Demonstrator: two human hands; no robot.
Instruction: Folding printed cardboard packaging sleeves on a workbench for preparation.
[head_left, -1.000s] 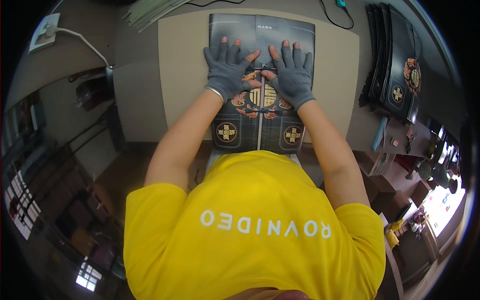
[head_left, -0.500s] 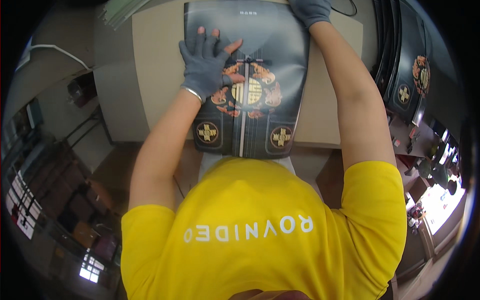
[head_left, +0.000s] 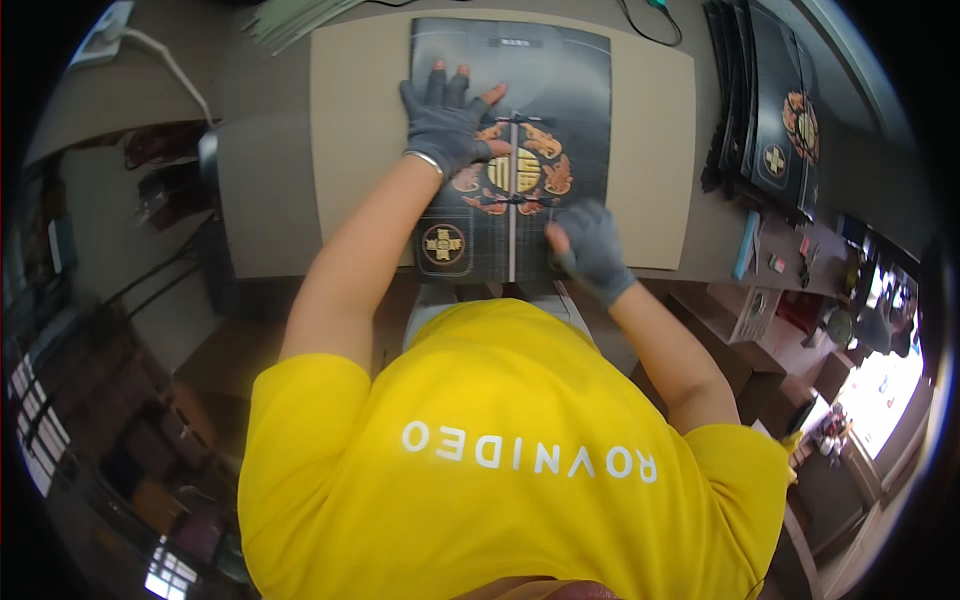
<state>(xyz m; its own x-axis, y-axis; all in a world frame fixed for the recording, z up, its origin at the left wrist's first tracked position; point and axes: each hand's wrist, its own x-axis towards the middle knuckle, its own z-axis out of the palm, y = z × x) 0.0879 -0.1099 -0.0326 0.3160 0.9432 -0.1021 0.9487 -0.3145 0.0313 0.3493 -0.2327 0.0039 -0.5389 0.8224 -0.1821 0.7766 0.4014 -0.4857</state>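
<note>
In front of me lies a flat, dark, glossy printed piece, shaped like a folded bag. It bears a jacket design with a gold round emblem, orange figures around it and a pale centre strip. My left hand, in a grey fingertip-less glove, rests on its left half with the fingers spread. At its lower right corner is my right hand, gloved alike and blurred by motion. Its fingers are curled in and its thumb points left. Whether anything is inside that hand is hidden.
A beige board lies under the printed piece on a grey table. Several similar dark printed pieces stand stacked at the right. Pale green strips lie at the far left, a dark cable at the back. A blue tool is at right.
My right hand has come down from the far right corner of the printed piece to its lower right corner. My left hand stays spread on its left half. The view has shifted.
</note>
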